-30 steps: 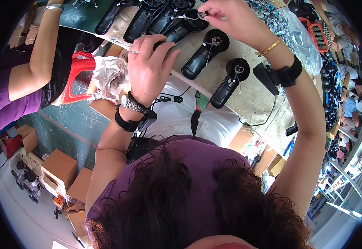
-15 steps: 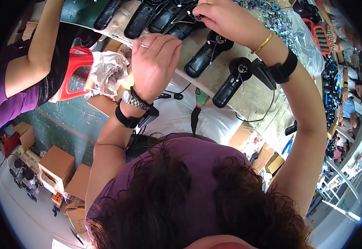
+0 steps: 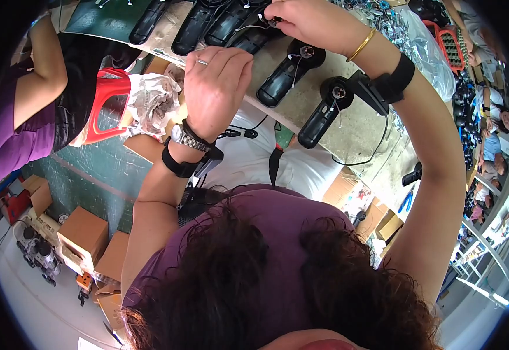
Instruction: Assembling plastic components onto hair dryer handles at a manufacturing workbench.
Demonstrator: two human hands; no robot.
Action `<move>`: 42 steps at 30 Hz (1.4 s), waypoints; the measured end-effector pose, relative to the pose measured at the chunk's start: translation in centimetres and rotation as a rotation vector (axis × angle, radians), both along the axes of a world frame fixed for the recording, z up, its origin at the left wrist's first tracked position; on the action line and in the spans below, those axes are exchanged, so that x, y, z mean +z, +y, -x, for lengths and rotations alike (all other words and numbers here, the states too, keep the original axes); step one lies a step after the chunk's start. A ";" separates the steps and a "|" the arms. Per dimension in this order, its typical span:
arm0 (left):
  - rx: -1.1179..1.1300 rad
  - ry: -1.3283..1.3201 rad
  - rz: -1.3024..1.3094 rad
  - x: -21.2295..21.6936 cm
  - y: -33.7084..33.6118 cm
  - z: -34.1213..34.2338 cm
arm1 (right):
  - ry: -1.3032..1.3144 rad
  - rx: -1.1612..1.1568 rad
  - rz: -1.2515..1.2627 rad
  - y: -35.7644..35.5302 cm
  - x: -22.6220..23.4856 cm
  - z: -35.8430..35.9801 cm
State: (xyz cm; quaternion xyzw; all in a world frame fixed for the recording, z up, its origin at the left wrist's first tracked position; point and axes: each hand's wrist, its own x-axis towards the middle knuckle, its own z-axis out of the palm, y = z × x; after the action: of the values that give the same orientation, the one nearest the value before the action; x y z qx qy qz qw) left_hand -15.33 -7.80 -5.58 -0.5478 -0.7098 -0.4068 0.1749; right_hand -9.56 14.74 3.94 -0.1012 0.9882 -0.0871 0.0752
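My left hand (image 3: 218,79) is curled at the table's near edge, fingers together, with the fingertips hidden. Just beyond it lies the lower end of a black plastic housing (image 3: 251,42), partly covered. My right hand (image 3: 310,22) pinches a small dark part (image 3: 274,21) at that housing's upper end, where a thin pale wire shows. To the right, two more black housings with round heads and long handles, one nearer the middle (image 3: 277,84) and one further right (image 3: 319,123), lie with loose wires on top. Others sit side by side at the far left, including one black housing (image 3: 193,29).
A worktable (image 3: 371,146) carries a heap of small wired parts (image 3: 377,20) and a clear plastic bag (image 3: 426,55) at its far right. On the left are a red stool (image 3: 98,111), crumpled paper (image 3: 152,102) and a co-worker's arm (image 3: 47,67). Cardboard boxes (image 3: 83,233) stand lower left.
My right hand has shifted slightly left, still pinching the small dark part. My left hand stays nearly in place. The co-worker's arm has moved left and lower.
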 end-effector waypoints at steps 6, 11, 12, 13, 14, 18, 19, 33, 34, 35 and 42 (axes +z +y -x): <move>-0.004 0.002 -0.006 0.0 0.0 0.1 | 0.079 0.167 -0.043 0.4 -0.2 0.4; -0.020 0.007 0.001 0.7 0.1 -0.1 | 0.071 0.012 0.018 0.0 -0.3 -0.6; -0.018 -0.006 0.020 0.7 0.0 -0.1 | 0.109 0.012 -0.036 0.1 -1.2 -0.8; -0.017 -0.018 0.038 0.7 -0.2 -0.1 | 0.147 0.011 -0.091 0.5 -1.8 -1.0; -0.016 -0.033 0.060 0.7 -0.4 -0.3 | 0.152 -0.004 -0.108 0.4 -1.9 -1.1; -0.020 -0.049 0.078 0.9 0.0 -0.5 | 0.079 -0.056 -0.193 0.9 -2.1 -1.7; -0.029 -0.041 0.073 1.0 0.1 -0.3 | 0.164 -0.040 -0.105 1.6 -2.2 -1.8; -0.010 -0.067 0.020 3.0 -0.2 0.2 | 0.186 -0.603 0.124 6.2 0.1 -3.0; -0.007 -0.069 0.015 3.0 -0.3 0.3 | 0.168 -0.623 0.080 5.8 -0.1 -2.6; -0.002 -0.067 0.018 2.9 -0.3 0.3 | 0.150 -0.643 0.034 5.6 -0.3 -2.4; -0.006 -0.095 0.010 2.9 0.1 0.5 | 0.304 -0.547 -0.080 6.5 -3.0 -3.7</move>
State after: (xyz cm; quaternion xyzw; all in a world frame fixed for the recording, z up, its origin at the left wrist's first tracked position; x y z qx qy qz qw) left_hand -15.87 -7.71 -2.65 -0.5310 -0.7175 -0.4293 0.1372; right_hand -5.91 21.23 0.99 0.1597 0.9813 -0.0493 -0.0955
